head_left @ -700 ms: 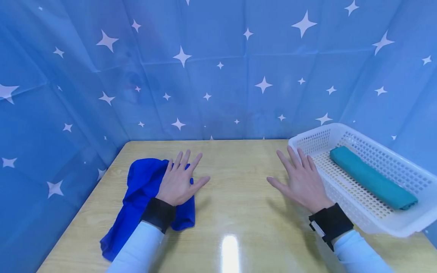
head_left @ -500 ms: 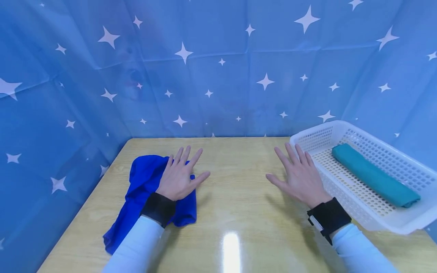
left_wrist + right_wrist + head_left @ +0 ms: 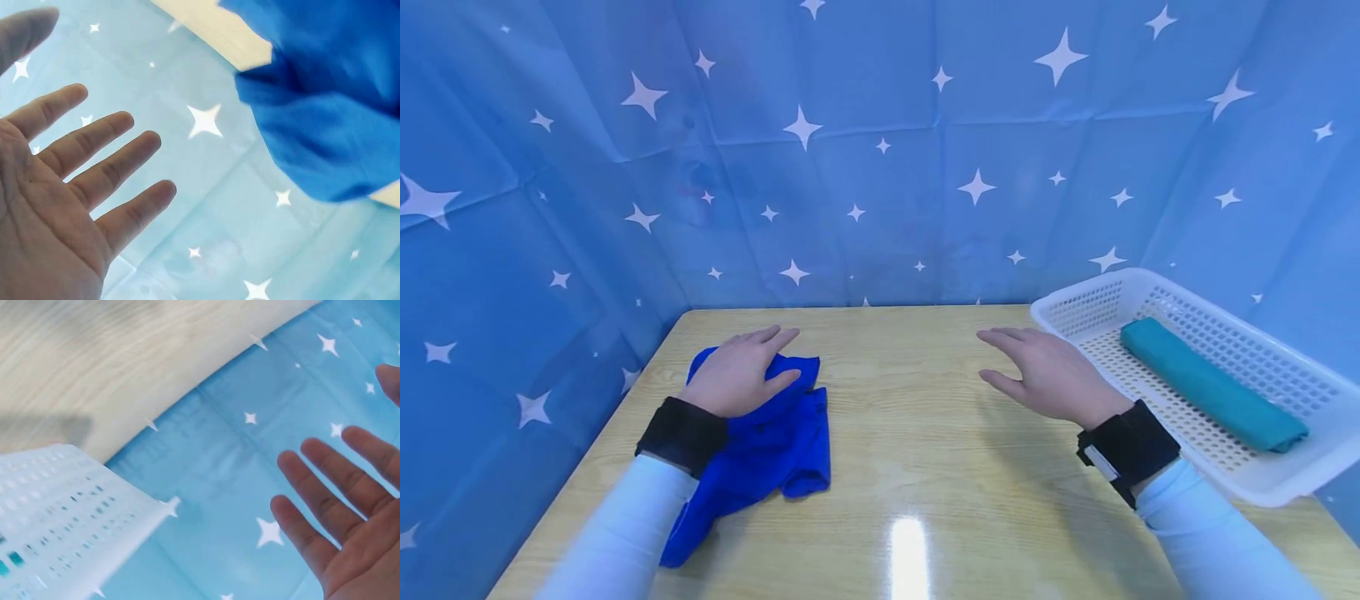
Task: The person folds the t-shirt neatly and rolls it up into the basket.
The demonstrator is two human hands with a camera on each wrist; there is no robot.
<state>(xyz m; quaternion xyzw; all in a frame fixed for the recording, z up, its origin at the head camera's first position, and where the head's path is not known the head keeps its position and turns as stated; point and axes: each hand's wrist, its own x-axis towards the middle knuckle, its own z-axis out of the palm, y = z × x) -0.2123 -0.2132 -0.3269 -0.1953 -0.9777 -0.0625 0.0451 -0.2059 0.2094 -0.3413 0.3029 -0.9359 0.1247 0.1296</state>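
A crumpled royal-blue garment lies on the left half of the table; its exact kind is hard to tell from the folds. My left hand hovers over its upper part, hiding some of it, with straight fingers and nothing held. In the left wrist view the palm shows bare, and the blue garment is apart from the fingertips. On the right, my right hand is above the table beside the basket, fingers extended and holding nothing. Its bare palm also shows in the right wrist view.
A white perforated plastic basket stands at the table's right side. Inside it lies a rolled or folded teal cloth. Behind the wooden table hangs a blue curtain with white stars, which also covers the left side.
My left hand has moved left over the blue garment. Both hands have turned, so their fingers now point more inward. The garment's lower left part looks shifted slightly right; the basket stays put.
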